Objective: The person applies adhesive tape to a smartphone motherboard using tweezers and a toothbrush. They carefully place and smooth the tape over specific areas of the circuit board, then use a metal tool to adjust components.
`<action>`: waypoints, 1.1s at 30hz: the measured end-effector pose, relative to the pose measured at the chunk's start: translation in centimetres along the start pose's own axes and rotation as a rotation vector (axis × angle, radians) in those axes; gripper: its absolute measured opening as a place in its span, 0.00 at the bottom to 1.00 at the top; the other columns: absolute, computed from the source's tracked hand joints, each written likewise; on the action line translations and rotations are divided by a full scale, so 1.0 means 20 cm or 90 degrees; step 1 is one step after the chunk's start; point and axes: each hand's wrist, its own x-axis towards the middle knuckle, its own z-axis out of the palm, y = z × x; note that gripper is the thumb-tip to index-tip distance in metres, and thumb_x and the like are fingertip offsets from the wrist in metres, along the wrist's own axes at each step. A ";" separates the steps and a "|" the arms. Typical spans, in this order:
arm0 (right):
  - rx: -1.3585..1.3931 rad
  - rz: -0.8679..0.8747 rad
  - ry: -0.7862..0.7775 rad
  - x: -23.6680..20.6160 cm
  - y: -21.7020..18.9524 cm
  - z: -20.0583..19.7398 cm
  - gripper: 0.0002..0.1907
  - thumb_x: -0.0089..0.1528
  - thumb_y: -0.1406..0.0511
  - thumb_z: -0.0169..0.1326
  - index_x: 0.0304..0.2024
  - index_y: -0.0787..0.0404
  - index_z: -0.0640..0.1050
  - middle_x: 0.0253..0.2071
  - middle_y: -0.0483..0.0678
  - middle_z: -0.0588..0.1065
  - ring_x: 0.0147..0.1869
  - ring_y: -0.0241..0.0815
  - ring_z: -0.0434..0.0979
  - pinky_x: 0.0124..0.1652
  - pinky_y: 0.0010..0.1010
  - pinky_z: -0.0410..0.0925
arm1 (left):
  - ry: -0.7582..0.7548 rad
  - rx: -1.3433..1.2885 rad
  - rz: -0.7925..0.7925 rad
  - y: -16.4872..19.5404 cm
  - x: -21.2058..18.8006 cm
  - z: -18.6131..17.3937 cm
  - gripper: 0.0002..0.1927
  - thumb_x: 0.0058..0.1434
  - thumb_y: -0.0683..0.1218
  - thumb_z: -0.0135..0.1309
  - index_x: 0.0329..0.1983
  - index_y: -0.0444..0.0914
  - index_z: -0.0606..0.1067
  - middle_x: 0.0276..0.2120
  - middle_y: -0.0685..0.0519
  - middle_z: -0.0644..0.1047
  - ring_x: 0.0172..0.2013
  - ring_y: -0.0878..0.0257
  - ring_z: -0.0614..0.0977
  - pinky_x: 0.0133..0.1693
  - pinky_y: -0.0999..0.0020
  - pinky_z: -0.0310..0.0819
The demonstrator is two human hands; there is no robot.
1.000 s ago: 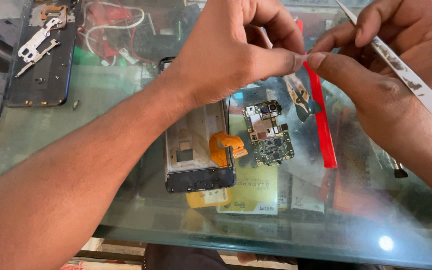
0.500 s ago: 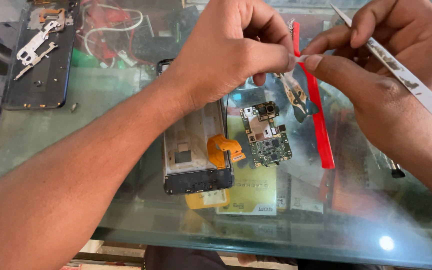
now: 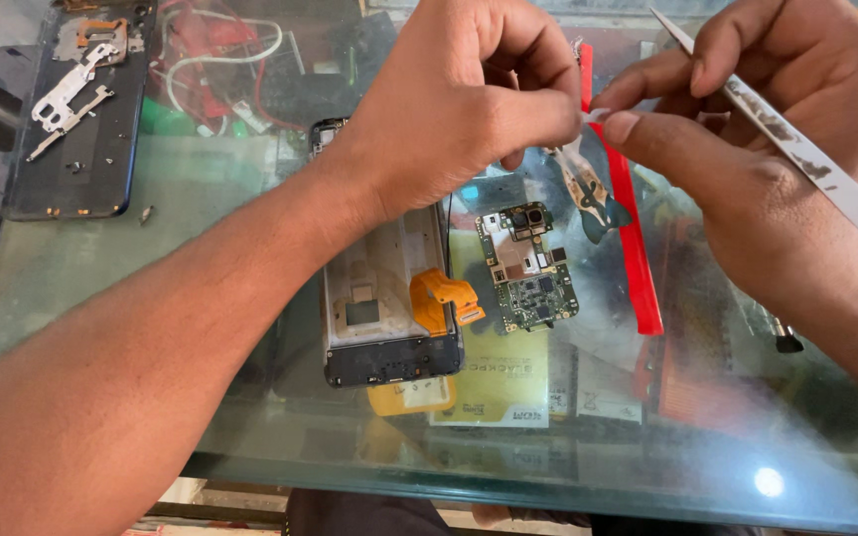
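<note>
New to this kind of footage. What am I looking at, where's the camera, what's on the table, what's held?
One view, from a camera worn on the person's head, looking down at their own bare hands over a glass table. The left hand and right hand pinch something tiny between their fingertips; it is too small to identify. The right hand also holds a metal strip tool. On the glass lie an opened phone frame with an orange flex cable, a green circuit board, a red strip and a dark phone back.
</note>
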 end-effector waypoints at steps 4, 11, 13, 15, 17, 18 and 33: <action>-0.015 0.032 0.028 0.00 -0.01 0.01 0.13 0.66 0.77 0.56 0.42 0.61 0.66 0.45 0.55 0.80 0.44 0.32 0.79 0.40 0.21 0.71 | 0.008 -0.044 -0.036 0.01 0.00 0.00 0.06 0.56 0.42 0.59 0.26 0.36 0.76 0.23 0.60 0.76 0.24 0.74 0.76 0.27 0.76 0.70; -0.001 0.046 0.045 0.02 -0.02 0.01 0.10 0.65 0.75 0.55 0.40 0.60 0.67 0.45 0.53 0.80 0.36 0.30 0.73 0.37 0.22 0.68 | -0.002 -0.046 -0.028 0.04 0.01 -0.01 0.05 0.57 0.42 0.58 0.27 0.35 0.77 0.23 0.59 0.76 0.23 0.73 0.75 0.26 0.75 0.67; 0.031 0.055 0.044 0.02 -0.02 0.00 0.07 0.66 0.74 0.52 0.41 0.61 0.68 0.44 0.52 0.79 0.35 0.32 0.72 0.37 0.23 0.68 | -0.035 -0.005 -0.045 0.05 0.01 -0.02 0.06 0.56 0.42 0.58 0.26 0.35 0.77 0.21 0.58 0.75 0.23 0.73 0.73 0.26 0.73 0.66; 0.060 0.059 0.043 0.02 -0.01 0.00 0.06 0.65 0.75 0.51 0.41 0.62 0.69 0.42 0.53 0.79 0.35 0.33 0.73 0.37 0.24 0.69 | -0.094 0.067 -0.080 0.06 0.01 -0.03 0.07 0.54 0.43 0.60 0.23 0.35 0.77 0.20 0.57 0.74 0.21 0.72 0.71 0.25 0.72 0.63; 0.086 0.063 0.039 0.02 -0.01 0.00 0.05 0.64 0.75 0.49 0.41 0.62 0.70 0.41 0.53 0.78 0.35 0.34 0.74 0.37 0.25 0.69 | -0.151 0.182 -0.045 0.07 0.01 -0.04 0.07 0.50 0.44 0.61 0.22 0.35 0.78 0.17 0.56 0.76 0.20 0.71 0.75 0.24 0.70 0.68; 0.093 0.064 0.037 0.02 0.00 0.00 0.05 0.64 0.75 0.49 0.41 0.62 0.70 0.40 0.53 0.78 0.34 0.35 0.75 0.37 0.26 0.70 | -0.179 0.240 -0.027 0.08 0.01 -0.04 0.07 0.47 0.44 0.62 0.21 0.36 0.78 0.16 0.55 0.77 0.19 0.70 0.76 0.24 0.70 0.71; -0.124 0.046 -0.121 -0.02 -0.01 -0.01 0.04 0.56 0.80 0.57 0.33 0.71 0.78 0.36 0.56 0.81 0.38 0.39 0.83 0.36 0.27 0.76 | -0.229 0.372 -0.186 0.19 0.02 -0.07 0.07 0.41 0.45 0.62 0.21 0.37 0.79 0.16 0.52 0.77 0.19 0.66 0.78 0.25 0.66 0.71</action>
